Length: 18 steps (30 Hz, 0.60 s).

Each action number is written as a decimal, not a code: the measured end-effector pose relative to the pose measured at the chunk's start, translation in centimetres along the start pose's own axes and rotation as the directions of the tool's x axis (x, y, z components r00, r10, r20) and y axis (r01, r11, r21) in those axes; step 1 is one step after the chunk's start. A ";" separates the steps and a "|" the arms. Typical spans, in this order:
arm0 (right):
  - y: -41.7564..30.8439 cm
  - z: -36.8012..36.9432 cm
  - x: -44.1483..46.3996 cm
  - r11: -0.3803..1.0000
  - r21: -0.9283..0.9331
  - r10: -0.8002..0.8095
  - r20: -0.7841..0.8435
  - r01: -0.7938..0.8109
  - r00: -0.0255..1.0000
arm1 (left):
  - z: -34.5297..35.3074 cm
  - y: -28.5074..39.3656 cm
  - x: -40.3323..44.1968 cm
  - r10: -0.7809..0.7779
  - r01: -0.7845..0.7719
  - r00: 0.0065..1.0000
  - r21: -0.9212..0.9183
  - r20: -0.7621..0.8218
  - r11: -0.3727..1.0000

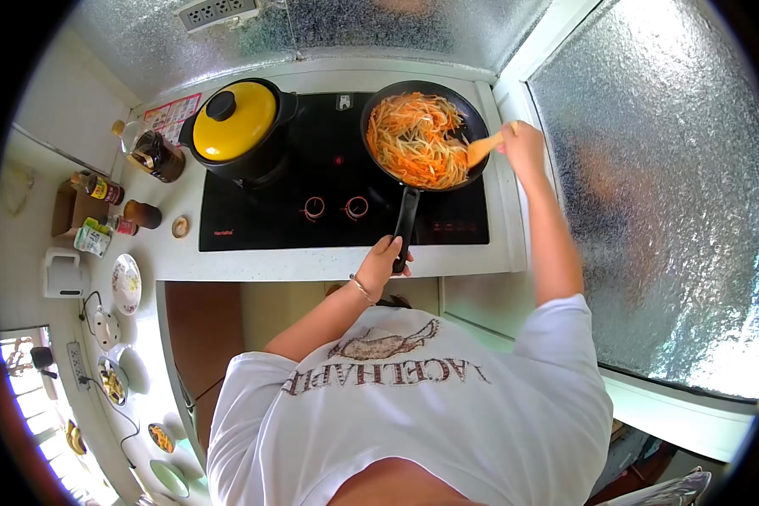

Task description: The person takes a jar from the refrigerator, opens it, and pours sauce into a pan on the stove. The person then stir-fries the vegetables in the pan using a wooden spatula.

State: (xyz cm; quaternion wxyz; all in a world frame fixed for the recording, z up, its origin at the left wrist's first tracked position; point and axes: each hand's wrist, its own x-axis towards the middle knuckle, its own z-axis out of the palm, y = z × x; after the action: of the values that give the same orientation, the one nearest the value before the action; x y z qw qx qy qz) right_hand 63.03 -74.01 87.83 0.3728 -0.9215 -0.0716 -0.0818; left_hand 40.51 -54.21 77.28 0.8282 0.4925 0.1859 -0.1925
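A black frying pan [474,126] sits on the right side of the black cooktop [329,228]. It holds shredded orange and pale vegetables [420,139], some heaped toward the pan's left and front. My left hand [379,268], with a bracelet at the wrist, is wrapped round the pan's handle [407,221]. In my right hand [524,148] is a wooden spatula [483,148], gripped by its handle at the pan's right rim. The spatula's blade reaches into the pan and touches the edge of the vegetables.
A black pot [257,160] with a yellow lid [240,121] stands on the cooktop's left. Bottles [156,152] and jars [143,213] line the left counter, with a plate [126,285] and dishes of food [111,379] nearer. A textured silver wall [649,211] rises close on the right.
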 end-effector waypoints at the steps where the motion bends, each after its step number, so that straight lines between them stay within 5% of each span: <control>1: 0.2 0.9 0.3 0.995 0.081 0.056 -0.053 -0.052 0.997 | 0.0 0.0 0.0 0.002 -0.002 1.000 0.001 -0.003 1.000; 5: 0.5 2.1 1.9 0.935 0.351 0.080 -0.070 -0.050 0.994 | 0.1 0.2 -0.1 -0.001 0.001 1.000 0.020 -0.013 1.000; 9: 1.6 -1.1 1.5 0.992 0.026 0.123 -0.028 -0.122 0.992 | 0.1 0.3 0.0 0.013 -0.013 1.000 0.012 -0.007 1.000; 11: 3.3 0.7 1.1 0.980 0.052 0.193 0.023 -0.194 0.981 | 0.0 0.0 -0.2 0.018 -0.018 1.000 0.008 -0.006 1.000; 13: 3.7 3.1 1.0 0.859 0.476 0.225 -0.021 -0.188 0.974 | 0.0 0.0 0.0 0.009 -0.009 1.000 0.002 -0.007 1.000; 18: 1.7 1.7 -0.1 0.876 0.468 0.172 -0.082 -0.114 0.982 | -0.1 -0.1 0.1 0.016 -0.015 1.000 0.017 -0.010 1.000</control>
State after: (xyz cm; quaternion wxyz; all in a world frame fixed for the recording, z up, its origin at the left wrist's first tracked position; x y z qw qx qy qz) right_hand 63.45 -74.05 85.43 0.5897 -0.8025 0.0020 -0.0905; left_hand 40.54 -54.16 77.10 0.8244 0.5020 0.1846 -0.1851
